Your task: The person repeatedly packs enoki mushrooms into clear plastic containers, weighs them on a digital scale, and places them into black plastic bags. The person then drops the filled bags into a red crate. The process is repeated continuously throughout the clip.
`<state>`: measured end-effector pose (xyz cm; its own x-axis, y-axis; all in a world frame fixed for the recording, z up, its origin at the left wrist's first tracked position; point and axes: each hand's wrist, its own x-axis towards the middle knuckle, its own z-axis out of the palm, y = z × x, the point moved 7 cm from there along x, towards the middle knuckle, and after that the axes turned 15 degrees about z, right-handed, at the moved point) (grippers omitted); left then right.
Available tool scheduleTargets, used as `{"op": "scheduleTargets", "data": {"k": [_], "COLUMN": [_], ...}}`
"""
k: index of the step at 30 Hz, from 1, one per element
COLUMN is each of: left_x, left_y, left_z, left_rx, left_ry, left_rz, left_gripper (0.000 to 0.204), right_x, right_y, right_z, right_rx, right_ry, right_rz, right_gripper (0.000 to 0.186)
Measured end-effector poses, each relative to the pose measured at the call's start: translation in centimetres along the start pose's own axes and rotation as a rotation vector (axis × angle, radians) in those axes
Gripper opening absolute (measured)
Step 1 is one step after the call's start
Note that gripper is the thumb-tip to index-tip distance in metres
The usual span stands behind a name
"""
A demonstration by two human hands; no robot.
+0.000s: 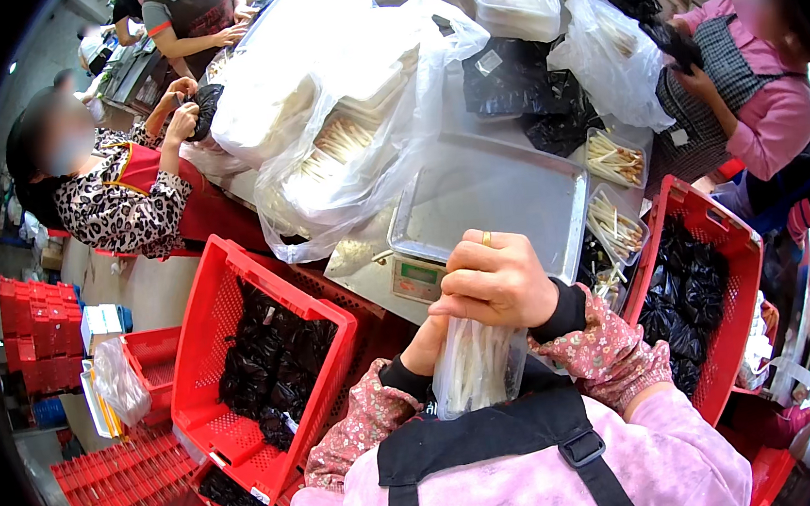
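Observation:
Close in front of my chest is a clear plastic bag (476, 375) filled with long, pale, stick-like pieces. My right hand (502, 278), a ring on one finger, is closed around the gathered top of this bag. At the bag's left side, my left hand (424, 345) grips its upper part, its fingertips partly hidden by the bag and my right hand. Just beyond my hands lies a bare metal tray (496, 181) on a weighing scale (417, 279) with a small display.
Large clear bags of pale sticks (341, 147) cover the table's far left. Small plastic tubs of sticks (615, 157) stand right of the tray. Red crates (189, 391) with black bags flank me on both sides. Co-workers stand at left, far left and right, some handling black bags.

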<state>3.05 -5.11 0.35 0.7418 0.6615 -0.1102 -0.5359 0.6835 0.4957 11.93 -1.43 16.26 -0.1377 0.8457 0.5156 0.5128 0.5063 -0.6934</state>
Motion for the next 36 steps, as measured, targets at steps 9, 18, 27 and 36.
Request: {"op": "scheduleTargets", "data": {"k": [9, 18, 27, 36], "left_x": [-0.2, 0.0, 0.3, 1.4], "left_y": [0.3, 0.6, 0.4, 4.7], "left_z": [0.4, 0.4, -0.8, -4.1], "left_rx": [0.015, -0.101, -0.285, -0.393], "left_ry": [-0.062, 0.076, 0.055, 0.256], "left_rz": [0.018, 0.150, 0.181, 0.451], "left_gripper": [0.063, 0.063, 0.072, 0.092], "right_x": [-0.2, -0.6, -2.4, -3.7], "right_y": [-0.5, 0.1, 2.3, -1.8], "right_z": [-0.2, -1.3, -1.1, -9.1], "right_rx": [0.103, 0.186, 0.313, 0.014], "right_ry": [0.066, 0.036, -0.001, 0.179], "right_rz": [-0.161, -0.090, 0.010, -0.141], "right_gripper": [0.024, 0.032, 0.049, 0.060]}}
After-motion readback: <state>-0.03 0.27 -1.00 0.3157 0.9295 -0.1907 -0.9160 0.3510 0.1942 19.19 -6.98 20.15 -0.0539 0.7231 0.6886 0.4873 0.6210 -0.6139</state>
